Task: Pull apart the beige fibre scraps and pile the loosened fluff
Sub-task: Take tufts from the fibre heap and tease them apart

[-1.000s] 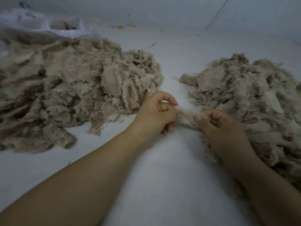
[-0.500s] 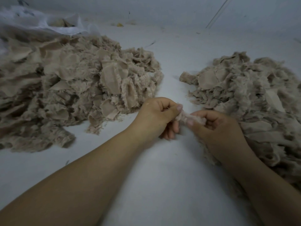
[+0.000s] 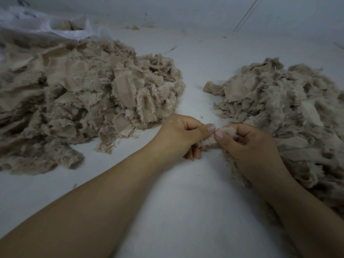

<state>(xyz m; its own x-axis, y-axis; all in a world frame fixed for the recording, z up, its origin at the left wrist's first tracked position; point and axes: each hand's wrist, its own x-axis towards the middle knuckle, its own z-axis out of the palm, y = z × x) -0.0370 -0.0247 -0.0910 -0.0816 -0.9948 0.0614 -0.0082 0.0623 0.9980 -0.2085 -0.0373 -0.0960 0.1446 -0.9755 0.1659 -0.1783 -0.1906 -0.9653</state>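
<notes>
Head cam: both hands pinch one beige scrap [image 3: 214,137] over the white sheet [image 3: 186,202]. Left hand [image 3: 183,135] and right hand [image 3: 249,148] grip opposite ends, thumbs nearly touching, probably to tug it apart. Left of the scrap sits the big pile [image 3: 83,101]; right of it the smaller pile [image 3: 290,112].

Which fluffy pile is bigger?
The left pile, beside the left hand. It spreads wider and rises higher than the right pile behind the right hand.
</notes>
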